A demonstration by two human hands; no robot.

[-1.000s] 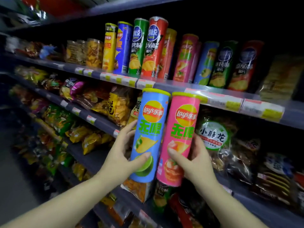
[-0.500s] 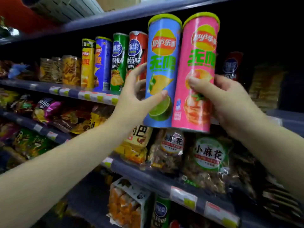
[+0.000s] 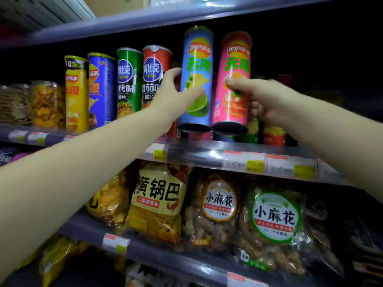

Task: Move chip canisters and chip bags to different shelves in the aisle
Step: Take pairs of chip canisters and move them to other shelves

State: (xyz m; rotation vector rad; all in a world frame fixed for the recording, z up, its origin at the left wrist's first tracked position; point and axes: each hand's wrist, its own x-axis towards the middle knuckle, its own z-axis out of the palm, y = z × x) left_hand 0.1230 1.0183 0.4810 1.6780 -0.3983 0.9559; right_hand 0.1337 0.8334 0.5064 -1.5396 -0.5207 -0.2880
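My left hand [image 3: 172, 100] grips a blue Lay's canister [image 3: 198, 65] with a lime on it. My right hand [image 3: 267, 100] grips a pink Lay's canister [image 3: 236, 65] beside it. Both canisters are upright, side by side, with their dark bases just above the front edge of the upper shelf [image 3: 194, 156]. They stand in front of other canisters, whose lower parts show beneath them. To the left on the same shelf stand a red canister [image 3: 154, 77], a green canister [image 3: 129, 83], a dark blue canister [image 3: 101, 90] and a yellow canister [image 3: 75, 94].
Clear tubs of snacks [image 3: 41, 104] stand at the far left of the upper shelf. On the shelf below lie snack bags: a yellow bag [image 3: 157, 199] and two clear bags of twisted snacks [image 3: 275, 224]. Another shelf board [image 3: 165, 15] runs overhead. Price labels line the shelf edges.
Both hands have raised the two canisters from the lower shelf level to the upper shelf and pushed them farther in toward the row of canisters.
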